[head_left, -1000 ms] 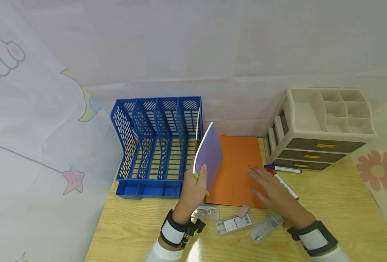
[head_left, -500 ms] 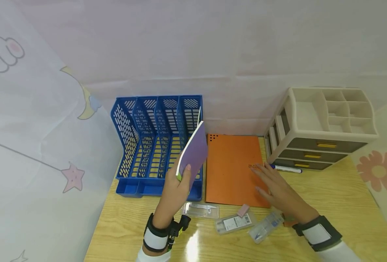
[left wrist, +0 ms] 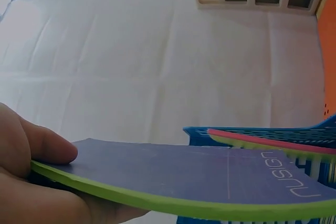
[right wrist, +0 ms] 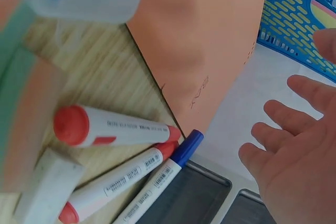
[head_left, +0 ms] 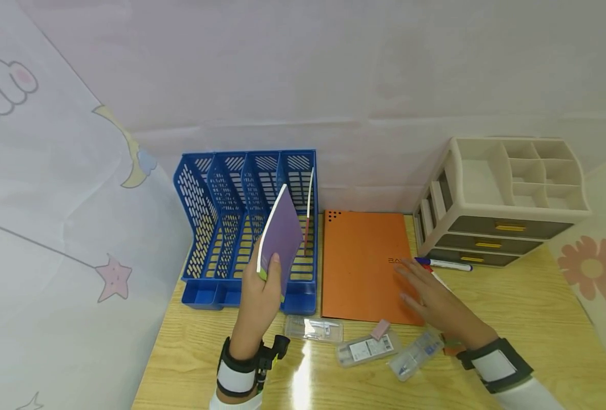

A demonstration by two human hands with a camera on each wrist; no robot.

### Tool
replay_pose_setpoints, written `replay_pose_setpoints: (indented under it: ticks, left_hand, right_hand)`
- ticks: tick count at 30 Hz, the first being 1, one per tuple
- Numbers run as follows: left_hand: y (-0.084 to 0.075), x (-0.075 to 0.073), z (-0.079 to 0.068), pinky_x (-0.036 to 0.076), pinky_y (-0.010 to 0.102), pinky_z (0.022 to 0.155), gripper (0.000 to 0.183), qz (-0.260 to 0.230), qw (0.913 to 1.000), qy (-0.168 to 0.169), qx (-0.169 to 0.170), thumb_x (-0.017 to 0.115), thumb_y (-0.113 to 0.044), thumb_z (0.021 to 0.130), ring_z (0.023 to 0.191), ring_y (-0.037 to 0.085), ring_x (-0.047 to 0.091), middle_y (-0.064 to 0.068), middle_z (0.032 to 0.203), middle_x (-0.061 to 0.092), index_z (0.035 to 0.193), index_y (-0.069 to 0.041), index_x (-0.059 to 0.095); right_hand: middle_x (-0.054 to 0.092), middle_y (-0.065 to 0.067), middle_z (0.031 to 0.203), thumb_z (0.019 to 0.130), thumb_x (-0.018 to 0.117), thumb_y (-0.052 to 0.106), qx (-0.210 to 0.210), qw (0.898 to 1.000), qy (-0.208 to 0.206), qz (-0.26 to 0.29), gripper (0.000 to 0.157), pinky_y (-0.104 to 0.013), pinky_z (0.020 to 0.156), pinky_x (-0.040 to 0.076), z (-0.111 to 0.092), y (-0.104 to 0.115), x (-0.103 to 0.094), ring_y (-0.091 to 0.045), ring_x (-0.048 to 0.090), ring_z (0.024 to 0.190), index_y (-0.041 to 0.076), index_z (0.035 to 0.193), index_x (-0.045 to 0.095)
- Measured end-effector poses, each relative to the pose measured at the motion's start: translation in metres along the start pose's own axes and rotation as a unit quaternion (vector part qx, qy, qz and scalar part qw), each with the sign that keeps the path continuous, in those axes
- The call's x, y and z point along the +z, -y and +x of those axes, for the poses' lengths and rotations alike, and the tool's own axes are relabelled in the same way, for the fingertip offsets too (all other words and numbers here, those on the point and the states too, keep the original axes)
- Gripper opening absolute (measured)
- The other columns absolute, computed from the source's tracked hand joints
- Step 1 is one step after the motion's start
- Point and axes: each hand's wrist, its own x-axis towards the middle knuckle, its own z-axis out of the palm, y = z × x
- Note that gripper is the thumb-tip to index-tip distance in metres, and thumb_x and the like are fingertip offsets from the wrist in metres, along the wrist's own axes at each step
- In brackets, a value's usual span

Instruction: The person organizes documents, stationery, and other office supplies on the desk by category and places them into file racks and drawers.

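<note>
A pale, creased backdrop [head_left: 293, 68] is hanging behind the wood-grain table [head_left: 180, 364], a cartoon-printed panel [head_left: 93, 228] is flanking its left side, and glare [head_left: 301, 378] is reflecting from its front.

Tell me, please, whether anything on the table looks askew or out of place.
A blue-capped marker and two red-capped markers look somewhat untidy, lying loose at differing angles beside the orange folder. I see no spill or damage.

A pink block [head_left: 381, 329] apparently touches a labelled case [head_left: 368, 349].
</note>
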Motion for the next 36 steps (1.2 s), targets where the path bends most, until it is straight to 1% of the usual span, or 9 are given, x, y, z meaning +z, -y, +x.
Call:
replay_pose_setpoints:
  ticks: [3,7,12,19,23,27,30,34,36]
  left_hand:
    - [0.007,0.001,0.006,0.049,0.06,0.107,0.053,0.004,0.9999,-0.014,0.006,0.043,-0.006,0.108,0.137,0.04,0.053,0.022,0.154,0.048,0.16,-0.012,0.036]
    - [0.017,0.004,0.015,0.049,0.061,0.107,0.054,0.012,0.9995,-0.028,0.012,0.043,-0.008,0.109,0.135,0.041,0.054,0.024,0.153,0.048,0.161,-0.012,0.034]
    - [0.029,0.007,0.028,0.044,0.06,0.112,0.051,-0.001,0.9992,-0.031,0.026,0.041,-0.01,0.11,0.14,0.041,0.049,0.025,0.155,0.046,0.16,-0.007,0.034]
    - [0.043,0.015,0.046,0.046,0.058,0.111,0.05,-0.013,0.998,-0.031,0.054,0.039,-0.011,0.11,0.141,0.041,0.05,0.024,0.156,0.046,0.16,-0.008,0.034]
    - [0.055,0.021,0.054,0.044,0.057,0.113,0.051,-0.011,0.9973,-0.032,0.065,0.039,-0.009,0.11,0.142,0.038,0.049,0.022,0.157,0.046,0.161,-0.008,0.033]
    - [0.065,0.027,0.062,0.045,0.057,0.113,0.051,0.002,0.9976,-0.038,0.058,0.04,-0.008,0.11,0.142,0.038,0.05,0.022,0.156,0.047,0.161,-0.009,0.035]
    - [0.071,0.033,0.068,0.046,0.059,0.111,0.05,0.007,0.9978,-0.044,0.049,0.042,-0.007,0.109,0.139,0.041,0.052,0.025,0.153,0.049,0.158,-0.006,0.038]
    - [0.078,0.04,0.075,0.045,0.06,0.112,0.048,0.007,0.9982,-0.05,0.034,0.043,-0.006,0.107,0.138,0.045,0.051,0.028,0.151,0.05,0.155,-0.001,0.041]
    - [0.081,0.043,0.078,0.044,0.06,0.112,0.048,0.011,0.9982,-0.052,0.027,0.043,-0.006,0.107,0.138,0.045,0.051,0.029,0.151,0.05,0.155,0.0,0.041]
  right_hand:
    - [0.025,-0.023,0.168,0.102,0.066,0.022,0.001,1.0,0.0,0.001,0.064,-0.074,0.111,0.033,0.002,-0.001,0.005,-0.054,0.028,0.149,0.006,0.158,0.04]
    - [0.029,-0.028,0.164,0.1,0.067,0.019,-0.007,1.0,-0.015,-0.007,0.062,-0.073,0.11,0.037,0.005,-0.002,0.01,-0.055,0.033,0.146,0.001,0.155,0.042]
    - [0.029,-0.032,0.163,0.101,0.066,0.021,0.013,1.0,-0.015,0.009,0.061,-0.073,0.109,0.037,0.007,-0.003,0.018,-0.057,0.034,0.145,0.0,0.154,0.043]
    - [0.023,-0.03,0.166,0.104,0.062,0.023,0.05,0.996,-0.008,0.076,0.06,-0.074,0.112,0.031,0.006,0.0,0.028,-0.057,0.027,0.148,0.002,0.156,0.04]
    - [0.024,-0.029,0.166,0.104,0.062,0.025,0.059,0.995,-0.006,0.075,0.061,-0.072,0.115,0.03,0.005,0.002,0.034,-0.054,0.027,0.15,0.002,0.157,0.039]
    - [0.027,-0.027,0.166,0.104,0.062,0.026,0.063,0.996,-0.008,0.067,0.063,-0.07,0.116,0.03,0.005,0.003,0.037,-0.052,0.029,0.15,0.003,0.158,0.038]
    - [0.028,-0.027,0.166,0.104,0.062,0.025,0.064,0.996,-0.013,0.067,0.064,-0.07,0.117,0.03,0.005,0.003,0.038,-0.052,0.029,0.15,0.002,0.158,0.037]
    - [0.03,-0.028,0.164,0.104,0.062,0.024,0.06,0.996,-0.017,0.067,0.065,-0.069,0.117,0.03,0.005,0.002,0.039,-0.051,0.031,0.15,0.0,0.158,0.035]
    - [0.031,-0.028,0.164,0.104,0.062,0.023,0.059,0.996,-0.019,0.068,0.066,-0.068,0.116,0.03,0.005,0.002,0.04,-0.05,0.032,0.149,0.0,0.159,0.033]
